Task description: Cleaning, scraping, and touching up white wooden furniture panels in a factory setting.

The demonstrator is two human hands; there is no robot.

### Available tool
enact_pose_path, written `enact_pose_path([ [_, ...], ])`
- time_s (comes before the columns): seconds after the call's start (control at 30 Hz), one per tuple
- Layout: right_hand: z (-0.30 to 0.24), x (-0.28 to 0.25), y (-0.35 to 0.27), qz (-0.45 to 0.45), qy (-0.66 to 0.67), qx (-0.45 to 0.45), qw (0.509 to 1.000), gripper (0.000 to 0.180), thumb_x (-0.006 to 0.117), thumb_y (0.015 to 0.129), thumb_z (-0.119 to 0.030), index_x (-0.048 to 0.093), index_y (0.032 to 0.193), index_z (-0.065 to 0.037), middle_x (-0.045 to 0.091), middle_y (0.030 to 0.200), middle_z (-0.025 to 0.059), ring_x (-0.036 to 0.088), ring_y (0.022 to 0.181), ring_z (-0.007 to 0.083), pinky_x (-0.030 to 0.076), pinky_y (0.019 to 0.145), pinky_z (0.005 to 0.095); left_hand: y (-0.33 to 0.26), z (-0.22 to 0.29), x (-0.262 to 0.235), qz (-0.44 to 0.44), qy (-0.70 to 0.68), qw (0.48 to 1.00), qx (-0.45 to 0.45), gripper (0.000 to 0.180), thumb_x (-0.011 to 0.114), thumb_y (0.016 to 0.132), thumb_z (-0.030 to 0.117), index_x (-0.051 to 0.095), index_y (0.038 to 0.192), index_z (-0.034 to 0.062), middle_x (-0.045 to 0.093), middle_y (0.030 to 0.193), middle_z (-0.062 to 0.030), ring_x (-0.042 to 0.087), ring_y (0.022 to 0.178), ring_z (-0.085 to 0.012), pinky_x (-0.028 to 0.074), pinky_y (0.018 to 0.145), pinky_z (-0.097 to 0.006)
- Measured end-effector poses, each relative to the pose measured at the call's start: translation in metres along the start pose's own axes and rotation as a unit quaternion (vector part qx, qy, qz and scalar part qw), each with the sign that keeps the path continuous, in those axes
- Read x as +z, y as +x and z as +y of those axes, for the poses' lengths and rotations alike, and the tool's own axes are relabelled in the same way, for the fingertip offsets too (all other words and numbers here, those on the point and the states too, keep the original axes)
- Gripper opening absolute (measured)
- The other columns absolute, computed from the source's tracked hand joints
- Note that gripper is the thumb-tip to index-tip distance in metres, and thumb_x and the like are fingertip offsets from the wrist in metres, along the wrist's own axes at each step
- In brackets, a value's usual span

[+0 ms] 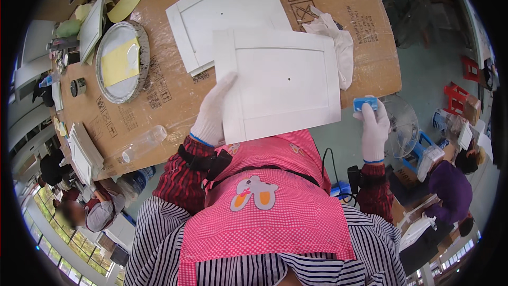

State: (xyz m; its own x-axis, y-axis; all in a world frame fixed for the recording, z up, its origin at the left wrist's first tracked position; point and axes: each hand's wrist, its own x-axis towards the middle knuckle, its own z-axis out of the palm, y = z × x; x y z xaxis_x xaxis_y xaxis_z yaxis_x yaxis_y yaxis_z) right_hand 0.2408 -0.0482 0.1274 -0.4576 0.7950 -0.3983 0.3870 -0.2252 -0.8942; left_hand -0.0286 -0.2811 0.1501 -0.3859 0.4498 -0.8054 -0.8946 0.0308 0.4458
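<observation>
From the head camera, the left hand (211,114), in a white glove, grips a white framed panel (280,82) by its left edge, thumb on top and fingers underneath, holding it tilted up just in front of the pink checked apron (275,201). The right hand (374,124), also gloved, is closed around a small blue block (366,104), held off to the right of the panel and clear of it, past the worktop's edge.

This looks like the finishing or smoothing step on the panel: the piece is lifted for handling and the block is not yet on it. By my judgement the next move calls for bringing the block across to the panel's face or frame while the left hand keeps the panel steady.

Beyond the hands, the worktop (174,100) is covered in brown cardboard. A second white panel (222,10) lies flat just past the held one, a crumpled white cloth (338,37) sits to its right, and a round metal tray (123,61) with a yellow sheet in it lies to the left. A clear plastic bottle (144,142) lies on its side near the left forearm.

The room is a workshop with a grey floor; a fan (402,124) stands by the right hand, red stools further off, and other people sit at both sides.
</observation>
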Motion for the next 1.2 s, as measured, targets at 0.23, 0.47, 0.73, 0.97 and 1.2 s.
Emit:
enact_pose_path([
  [0.23,0.001,-0.013,-0.005,-0.057,0.279,0.076,0.956,0.029,0.056,0.102,-0.020,0.058,0.125,-0.002,0.065,0.106,0.0079,0.065,0.093,0.0194,0.053,0.080,0.0324,-0.029,0.014,0.000,0.008,0.096,0.993,0.072,0.037,0.071,0.087,0.013,0.063,0.120,-0.0025,0.071,0.104,-0.0089,0.070,0.088,-0.0170,0.057,0.082,-0.033],
  [0.47,-0.048,-0.023,-0.017,-0.111,0.508,-0.034,0.853,0.038,0.057,0.100,-0.034,0.057,0.126,-0.007,0.038,0.153,0.0275,0.042,0.138,0.0401,0.038,0.111,0.0549,-0.080,0.040,0.050,-0.188,0.484,0.790,0.326,0.055,0.069,0.081,0.018,0.060,0.135,0.0079,0.069,0.103,-0.0058,0.069,0.083,-0.0224,0.057,0.075,-0.035],
  [0.73,-0.003,-0.048,-0.063,-0.167,0.591,0.064,0.787,0.038,0.062,0.094,-0.041,0.060,0.118,-0.012,0.048,0.141,0.0262,0.050,0.130,0.0401,0.044,0.107,0.0511,-0.084,-0.004,0.070,-0.386,0.681,0.440,0.440,0.059,0.069,0.078,0.023,0.059,0.136,0.0206,0.067,0.118,-0.0052,0.066,0.085,-0.0244,0.057,0.065,-0.038],
  [0.97,-0.023,-0.018,-0.082,-0.019,-0.192,-0.051,0.980,0.037,0.056,0.100,-0.027,0.058,0.121,0.003,0.066,0.116,0.0116,0.063,0.111,0.0224,0.050,0.097,0.0355,-0.085,-0.027,0.060,-0.449,0.699,0.342,0.439,0.044,0.057,0.086,0.017,0.060,0.129,0.0100,0.063,0.102,-0.0051,0.065,0.087,-0.0226,0.054,0.067,-0.035],
  [1.2,-0.017,-0.026,-0.077,0.036,0.179,0.004,0.983,0.034,0.052,0.098,-0.026,0.060,0.114,0.003,0.065,0.109,0.0106,0.062,0.103,0.0223,0.049,0.095,0.0366,-0.092,-0.028,0.057,-0.416,0.721,0.264,0.488,0.047,0.056,0.085,0.018,0.059,0.132,0.0110,0.061,0.101,-0.0023,0.059,0.082,-0.0204,0.051,0.067,-0.033],
])
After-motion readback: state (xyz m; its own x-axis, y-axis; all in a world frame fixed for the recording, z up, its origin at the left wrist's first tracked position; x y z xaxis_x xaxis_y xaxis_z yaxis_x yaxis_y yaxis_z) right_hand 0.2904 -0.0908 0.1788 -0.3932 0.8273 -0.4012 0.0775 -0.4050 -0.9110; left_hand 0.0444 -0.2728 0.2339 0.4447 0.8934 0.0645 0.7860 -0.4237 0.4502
